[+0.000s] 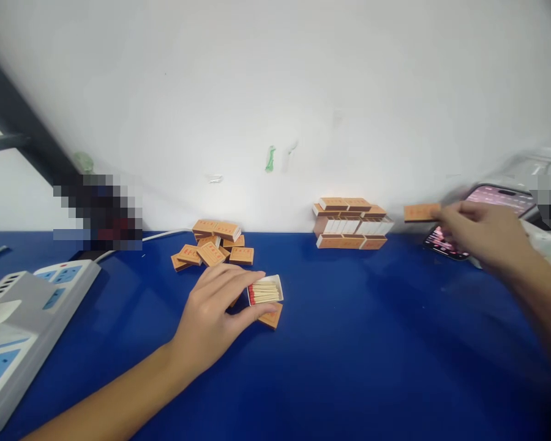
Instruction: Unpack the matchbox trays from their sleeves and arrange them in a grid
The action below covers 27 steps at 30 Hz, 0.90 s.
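Note:
My left hand (220, 303) grips a white matchbox tray (266, 290) between thumb and fingers. Red-tipped matches lie inside it. Partly under the thumb, an orange matchbox (270, 316) rests on the table. Raised at the right, my right hand (475, 229) is blurred and pinches an orange matchbox (421, 212) by one end. A loose pile of matchboxes (218, 245) lies beyond my left hand. Between the hands, near the wall, stands a layered stack of matchboxes (351, 224), some with white ends facing me.
A phone (500, 197) with a lit screen leans behind my right hand, and another lit screen (445, 244) shows below it. A power strip (32, 331) occupies the left side of the blue table (340, 361). A white cable (147, 237) runs toward the pile. The white wall (239, 110) bounds the back.

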Available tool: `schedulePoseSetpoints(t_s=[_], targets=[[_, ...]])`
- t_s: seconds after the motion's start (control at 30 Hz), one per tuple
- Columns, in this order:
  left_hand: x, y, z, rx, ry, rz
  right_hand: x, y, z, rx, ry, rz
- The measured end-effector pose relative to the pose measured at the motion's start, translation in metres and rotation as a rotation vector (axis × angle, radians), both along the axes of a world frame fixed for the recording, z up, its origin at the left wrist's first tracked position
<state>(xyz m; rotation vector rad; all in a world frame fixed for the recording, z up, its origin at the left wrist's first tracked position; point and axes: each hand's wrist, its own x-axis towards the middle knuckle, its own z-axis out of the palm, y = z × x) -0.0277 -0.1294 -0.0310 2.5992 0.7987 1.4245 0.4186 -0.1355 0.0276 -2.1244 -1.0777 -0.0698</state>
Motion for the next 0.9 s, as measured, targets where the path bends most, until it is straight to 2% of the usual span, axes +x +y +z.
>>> schedulePoseSetpoints(t_s=[0.07, 0.13, 0.27, 0.43, 0.6, 0.73, 0.9], targets=[[0.001, -0.001, 0.0, 0.006, 0.001, 0.001, 0.006, 0.0, -0.005, -0.179, 0.036, -0.027], [0.001, -0.001, 0.001, 0.0, 0.002, 0.005, 0.002, 0.002, -0.014, -0.24, 0.138, 0.035], [0.0, 0.0, 0.0, -0.025, 0.01, 0.012, -0.013, 0.009, -0.034, -0.24, 0.27, 0.166], [-0.002, 0.002, -0.001, -0.053, 0.012, 0.023, -0.014, 0.016, -0.049, -0.16, 0.374, 0.207], [-0.001, 0.004, -0.003, -0.07, 0.046, 0.002, -0.011, 0.021, -0.053, -0.145, 0.339, 0.143], [0.0, 0.005, -0.004, -0.09, 0.061, -0.031, -0.012, 0.025, -0.05, -0.218, 0.223, 0.06], [0.002, 0.003, -0.005, -0.094, 0.066, -0.034, -0.015, 0.03, -0.047, -0.314, 0.125, 0.059]])
